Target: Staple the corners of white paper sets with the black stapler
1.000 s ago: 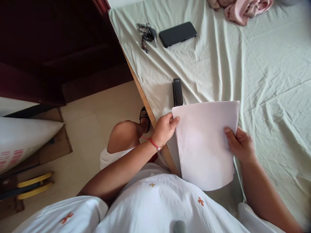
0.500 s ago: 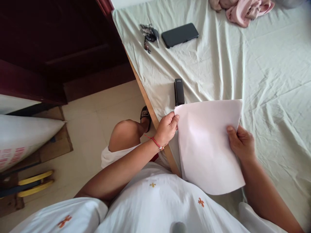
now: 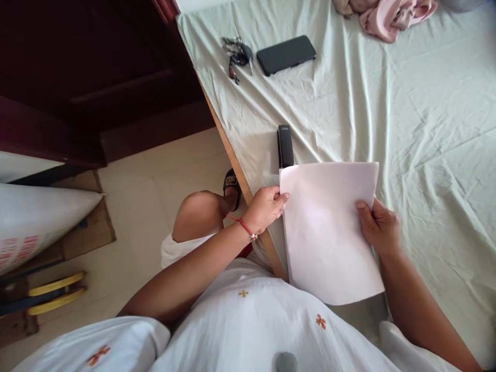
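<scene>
White sheets of paper (image 3: 329,237) are held up in front of my body, over the edge of the cloth-covered surface. My left hand (image 3: 267,206), with a red string bracelet at the wrist, pinches their left edge near the upper corner. On the opposite edge my right hand (image 3: 382,225) grips with the thumb on top and the fingers hidden behind. Just beyond the paper's upper left corner lies a black stapler (image 3: 285,146), its near end covered by the paper. How many sheets there are I cannot tell.
A black phone (image 3: 287,55) and a bunch of keys (image 3: 238,54) lie farther back on the wrinkled pale green cloth (image 3: 437,139). Pink fabric (image 3: 391,20) is bunched at the far side. A wooden edge (image 3: 228,150) borders the surface on the left; a white sack (image 3: 42,217) rests beyond.
The right side of the paper has shifted slightly left together with my right hand. My left hand has slid a little down the left edge. Stapler, phone and keys stay put.
</scene>
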Tool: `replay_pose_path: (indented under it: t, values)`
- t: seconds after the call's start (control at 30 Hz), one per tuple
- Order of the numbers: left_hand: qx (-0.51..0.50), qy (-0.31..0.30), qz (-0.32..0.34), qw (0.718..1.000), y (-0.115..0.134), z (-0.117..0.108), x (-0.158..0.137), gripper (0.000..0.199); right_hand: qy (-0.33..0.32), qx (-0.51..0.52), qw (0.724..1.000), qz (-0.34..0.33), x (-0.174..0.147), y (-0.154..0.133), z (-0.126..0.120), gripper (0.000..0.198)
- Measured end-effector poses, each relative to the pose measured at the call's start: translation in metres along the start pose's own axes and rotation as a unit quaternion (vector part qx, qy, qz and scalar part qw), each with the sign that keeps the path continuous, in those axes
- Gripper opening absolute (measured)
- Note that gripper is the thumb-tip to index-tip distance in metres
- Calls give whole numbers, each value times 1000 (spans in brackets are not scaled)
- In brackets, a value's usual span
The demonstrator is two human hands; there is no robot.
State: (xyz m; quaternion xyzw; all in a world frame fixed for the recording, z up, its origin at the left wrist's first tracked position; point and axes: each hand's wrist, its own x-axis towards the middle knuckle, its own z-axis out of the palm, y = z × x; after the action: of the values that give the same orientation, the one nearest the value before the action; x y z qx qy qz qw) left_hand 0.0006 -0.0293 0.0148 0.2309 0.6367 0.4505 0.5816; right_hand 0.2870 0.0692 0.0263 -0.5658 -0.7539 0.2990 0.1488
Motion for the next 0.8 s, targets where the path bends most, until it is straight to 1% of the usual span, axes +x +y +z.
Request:
replay_pose_path:
  t: [0.13, 0.2, 0.27, 0.4, 0.5, 0.57, 0.63, 0.7, 0.77, 0.8]
  values:
    - [-79, 23, -6, 997, 6, 6, 1, 41, 7, 4, 1000, 4, 1, 4, 0, 49]
    - [-95, 39, -8, 995, 9, 8, 0, 41, 21, 5, 1000, 9, 1, 7, 1, 51]
    - [-101, 46, -13, 994, 12, 10, -2, 42, 25, 18, 999, 31, 1, 11, 1, 51]
    - [-115, 42, -40, 992, 17, 11, -5, 43, -37, 74, 991, 102, -1, 20, -3, 47]
    - [-135, 35, -74, 987, 19, 12, -6, 43, -68, 118, 985, 103, -2, 28, -9, 44]
    - [-146, 34, -83, 985, 20, 12, -7, 42, -83, 151, 980, 97, -3, 32, -13, 45]
    - [-148, 36, -77, 985, 19, 11, -7, 41, -116, 194, 969, 103, -3, 34, -17, 50]
    - [-141, 43, -62, 987, 18, 11, -6, 40, -168, 231, 952, 113, -3, 34, -23, 60]
    - [-131, 53, -53, 989, 17, 12, -6, 40, -209, 236, 941, 120, -4, 35, -27, 65]
    - [-128, 56, -51, 989, 17, 12, -6, 41, -215, 228, 941, 123, -5, 36, -28, 63]
